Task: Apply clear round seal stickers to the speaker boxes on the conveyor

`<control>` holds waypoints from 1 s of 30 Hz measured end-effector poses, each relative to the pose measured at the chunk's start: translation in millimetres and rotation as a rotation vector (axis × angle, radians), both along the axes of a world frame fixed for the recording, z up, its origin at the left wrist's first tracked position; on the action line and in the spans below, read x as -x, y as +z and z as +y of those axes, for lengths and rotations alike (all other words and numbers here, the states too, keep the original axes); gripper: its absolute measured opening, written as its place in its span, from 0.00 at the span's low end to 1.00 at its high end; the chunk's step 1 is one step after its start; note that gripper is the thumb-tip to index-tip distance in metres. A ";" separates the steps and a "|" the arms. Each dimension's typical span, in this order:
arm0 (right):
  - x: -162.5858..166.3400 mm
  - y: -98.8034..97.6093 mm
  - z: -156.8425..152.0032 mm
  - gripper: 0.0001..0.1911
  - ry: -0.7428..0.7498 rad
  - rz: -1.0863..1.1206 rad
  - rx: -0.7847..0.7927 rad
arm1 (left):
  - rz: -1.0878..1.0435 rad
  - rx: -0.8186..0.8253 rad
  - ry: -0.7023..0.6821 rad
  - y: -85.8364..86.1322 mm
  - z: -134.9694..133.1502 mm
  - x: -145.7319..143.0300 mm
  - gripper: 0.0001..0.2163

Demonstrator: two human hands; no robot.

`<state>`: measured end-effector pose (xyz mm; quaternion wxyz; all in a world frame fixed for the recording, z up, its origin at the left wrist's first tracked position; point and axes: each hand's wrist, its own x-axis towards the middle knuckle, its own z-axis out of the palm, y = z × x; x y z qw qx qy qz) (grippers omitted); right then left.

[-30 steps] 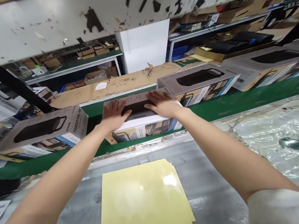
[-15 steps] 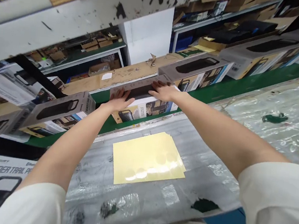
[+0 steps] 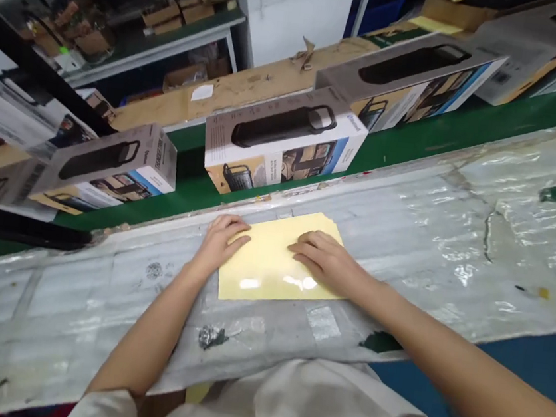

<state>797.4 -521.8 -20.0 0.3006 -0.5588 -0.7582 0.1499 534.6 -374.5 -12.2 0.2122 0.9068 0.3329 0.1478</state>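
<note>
2 open palms, left hand (image 3: 219,240) and right hand (image 3: 326,259), lie flat on glossy yellow sheets (image 3: 267,264): likely light, floppy, slick; pinch the edge beside them.

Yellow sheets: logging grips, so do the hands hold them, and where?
Nothing gripped: left hand rests on the yellow sheets at the left edge, right hand flat on top.

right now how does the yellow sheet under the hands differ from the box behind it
The yellow sheet lies flat on the plastic-covered table; the box stands on the green belt. The sheet is plain and glossy; the box is printed with a black speaker. The left hand and right hand rest on the sheet; nothing touches the box. Both are rectangular.
</note>
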 end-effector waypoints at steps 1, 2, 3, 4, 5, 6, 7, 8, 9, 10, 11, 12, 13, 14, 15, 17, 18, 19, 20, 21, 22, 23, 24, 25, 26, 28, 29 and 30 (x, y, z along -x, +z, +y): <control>1.8 -1.2 -3.4 0.15 -0.013 -0.029 -0.002 | 0.008 0.007 -0.004 -1.9 -0.3 -0.3 0.11; 3.5 0.6 -4.5 0.15 -0.012 -0.065 0.009 | 0.009 0.012 -0.009 -2.0 0.8 -0.9 0.11; 6.4 4.7 -4.2 0.15 0.005 -0.102 0.030 | 0.007 0.015 -0.016 -1.0 2.4 -1.4 0.11; 11.0 10.3 -3.2 0.15 0.034 -0.130 0.053 | 0.002 0.017 -0.021 0.4 3.6 -1.5 0.11; 18.0 16.5 -2.0 0.14 0.068 -0.147 0.075 | -0.008 0.018 -0.023 1.8 4.1 -1.1 0.12; 27.4 22.2 -1.0 0.13 0.104 -0.152 0.095 | -0.019 0.020 -0.025 2.7 3.8 -0.5 0.12; 38.8 26.8 -0.3 0.12 0.134 -0.148 0.109 | -0.028 0.022 -0.029 3.2 2.8 0.2 0.12; 51.9 29.8 0.3 0.11 0.154 -0.142 0.116 | -0.034 0.024 -0.033 3.1 1.3 0.7 0.12; 65.8 31.0 1.2 0.10 0.166 -0.138 0.118 | -0.038 0.024 -0.036 2.7 -0.1 0.9 0.12; 80.0 30.4 2.5 0.10 0.171 -0.139 0.116 | -0.038 0.024 -0.036 1.9 -1.2 0.8 0.12; 93.6 28.4 4.4 0.09 0.169 -0.143 0.112 | -0.037 0.027 -0.034 1.0 -1.9 0.4 0.12; 106.2 25.3 6.8 0.08 0.164 -0.153 0.109 | -0.035 0.034 -0.028 0.1 -2.0 -0.1 0.11; 117.2 21.6 9.7 0.07 0.158 -0.172 0.109 | -0.034 0.044 -0.019 -0.8 -1.6 -0.7 0.11; 126.3 17.9 12.5 0.07 0.153 -0.201 0.112 | -0.032 0.058 -0.010 -1.7 -0.9 -1.3 0.11; 133.4 14.4 15.1 0.07 0.147 -0.235 0.116 | -0.032 0.072 -0.003 -2.5 0.1 -1.8 0.11; 142.0 9.7 18.4 0.09 0.144 -0.299 0.117 | -0.034 0.094 0.001 -4.1 1.7 -2.6 0.11; 144.1 8.6 19.0 0.09 0.144 -0.321 0.116 | -0.038 0.101 0.001 -4.8 2.2 -2.8 0.11; 145.3 8.1 18.9 0.09 0.142 -0.334 0.113 | -0.043 0.105 0.000 -5.4 2.4 -2.9 0.11; 145.8 8.1 18.4 0.09 0.139 -0.339 0.110 | -0.049 0.108 -0.001 -6.1 2.4 -3.0 0.11; 146.0 8.2 17.5 0.10 0.133 -0.342 0.106 | -0.056 0.111 -0.002 -6.7 2.2 -3.0 0.11; 146.1 8.1 16.5 0.10 0.127 -0.341 0.102 | -0.061 0.112 -0.003 -7.3 1.9 -3.0 0.11; 146.3 7.5 15.3 0.11 0.117 -0.335 0.099 | -0.066 0.112 -0.005 -7.9 1.6 -3.1 0.11; 146.4 6.5 14.1 0.11 0.106 -0.320 0.094 | -0.068 0.112 -0.011 -8.4 1.4 -3.1 0.11; 146.5 4.8 12.8 0.11 0.091 -0.293 0.086 | -0.070 0.111 -0.016 -8.9 1.3 -3.1 0.11; 146.5 2.7 11.3 0.11 0.075 -0.255 0.073 | -0.071 0.109 -0.022 -9.3 1.2 -3.1 0.10; 145.9 -2.3 7.7 0.10 0.041 -0.173 0.027 | -0.073 0.106 -0.032 -9.9 1.2 -3.2 0.10; 145.3 -4.7 5.6 0.11 0.029 -0.143 -0.003 | -0.073 0.105 -0.037 -10.0 1.2 -3.3 0.10; 144.6 -6.9 3.6 0.13 0.025 -0.125 -0.034 | -0.072 0.103 -0.040 -10.0 1.0 -3.4 0.10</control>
